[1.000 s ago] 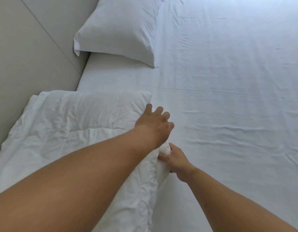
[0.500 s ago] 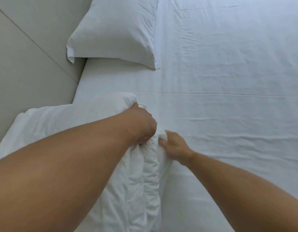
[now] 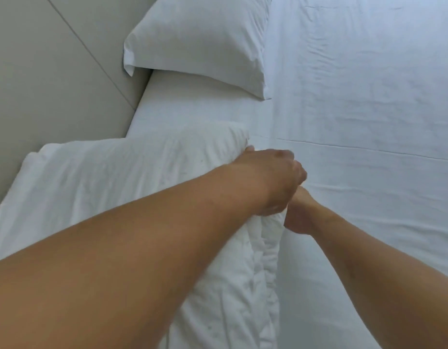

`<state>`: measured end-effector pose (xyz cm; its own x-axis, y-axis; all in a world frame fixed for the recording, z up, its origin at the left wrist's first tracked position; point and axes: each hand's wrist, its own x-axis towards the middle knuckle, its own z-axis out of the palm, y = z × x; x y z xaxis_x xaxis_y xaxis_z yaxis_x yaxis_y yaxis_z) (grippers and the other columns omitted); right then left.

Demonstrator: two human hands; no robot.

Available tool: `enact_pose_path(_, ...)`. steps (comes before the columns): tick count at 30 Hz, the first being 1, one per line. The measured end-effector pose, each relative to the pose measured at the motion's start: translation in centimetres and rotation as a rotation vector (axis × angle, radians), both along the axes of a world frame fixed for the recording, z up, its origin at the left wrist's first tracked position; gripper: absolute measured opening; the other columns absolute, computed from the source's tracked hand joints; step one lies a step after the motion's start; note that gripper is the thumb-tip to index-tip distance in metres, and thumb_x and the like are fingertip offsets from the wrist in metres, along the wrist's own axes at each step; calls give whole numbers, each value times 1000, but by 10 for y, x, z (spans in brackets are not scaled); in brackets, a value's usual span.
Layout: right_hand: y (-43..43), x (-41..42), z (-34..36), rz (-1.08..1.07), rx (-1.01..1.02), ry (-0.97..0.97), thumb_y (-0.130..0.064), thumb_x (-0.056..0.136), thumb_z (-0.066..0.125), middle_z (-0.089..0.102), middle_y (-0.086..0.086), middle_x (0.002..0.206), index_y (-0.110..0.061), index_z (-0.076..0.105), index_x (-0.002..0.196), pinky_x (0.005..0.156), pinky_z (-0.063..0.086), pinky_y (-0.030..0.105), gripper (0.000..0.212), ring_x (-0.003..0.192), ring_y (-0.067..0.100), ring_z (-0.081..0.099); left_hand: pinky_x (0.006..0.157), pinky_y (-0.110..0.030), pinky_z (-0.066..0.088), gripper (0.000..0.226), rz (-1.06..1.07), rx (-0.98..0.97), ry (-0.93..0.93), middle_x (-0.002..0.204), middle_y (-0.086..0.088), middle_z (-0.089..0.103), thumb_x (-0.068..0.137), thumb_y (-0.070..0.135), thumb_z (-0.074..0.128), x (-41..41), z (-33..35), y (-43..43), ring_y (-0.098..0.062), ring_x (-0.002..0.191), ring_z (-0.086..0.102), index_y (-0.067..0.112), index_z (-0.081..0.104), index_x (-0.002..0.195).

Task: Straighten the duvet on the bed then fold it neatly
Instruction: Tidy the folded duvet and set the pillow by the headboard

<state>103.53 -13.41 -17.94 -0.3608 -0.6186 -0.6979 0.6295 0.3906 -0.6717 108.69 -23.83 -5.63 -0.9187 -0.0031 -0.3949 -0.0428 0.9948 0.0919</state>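
Duvet [image 3: 122, 177] doubled over along the left side of the bed [image 3: 369, 172], below the pillow [image 3: 200, 41] and against the wall [image 3: 41, 71], its layered edge running down the middle of the view toward the camera. A second ago, left grip [image 3: 273, 177] splayed flat on the top layer with fingers spread. Now curled, knuckles up, just past the far corner of the fold, apparently clamped on a bunch of duvet cloth under the palm. Right grip [image 3: 299, 215] tucked beneath it and touching, at the same edge. Half a second back just beside the left one, now partly covered by it, fingers hidden, so cannot tell whether pinching the cloth as a second ago or let go. Reads as a switch from smoothing the top to gathering the layers at one corner, so probably past straightening and into folding, with at least one fold already laid. Next, likely a lift or pull of that corner across or down for another fold. Calls for catching every layer in the one hold, at risk otherwise of a slipping under-layer and uneven edges. Soft and bulky stuff, slow to keep a crease, so worth a press along the new fold after laying it
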Motion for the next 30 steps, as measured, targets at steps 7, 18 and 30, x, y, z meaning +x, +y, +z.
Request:
enact_pose_path(7, 34, 65, 87, -105, 10, 923, -47, 91, 64, 46, -22, 146, -37, 46, 142, 110, 41, 32, 55, 133, 1, 47, 121, -44, 20, 77, 566, 1, 320, 161, 13, 7, 80, 83, 25, 137, 64, -45, -15, 150, 9, 55, 6, 149)
enact_pose_path(18, -78, 33, 67, 866, 421, 1153, -108, 47, 37, 34, -1, 158, -55, 15, 149, 113, 31, 60, 116, 145, 30, 30, 110, -72, 22, 62, 563, 35, 194, 164, -8, 21, 93, 63, 34, 220, -15, 71, -40, 150, 16, 46, 25, 152)
enact_pose_path(30, -42, 60, 83, 827, 507, 1143, -109, 45, 37, 48, 11, 147, -46, 24, 150, 110, 39, 52, 123, 134, 40, 43, 43, -13, 39, 47, 242, -141, 278, 109, 16, 72, 101, 10, 27, 356, 6, 129, -9, 49, 49, 40, 61, 111)
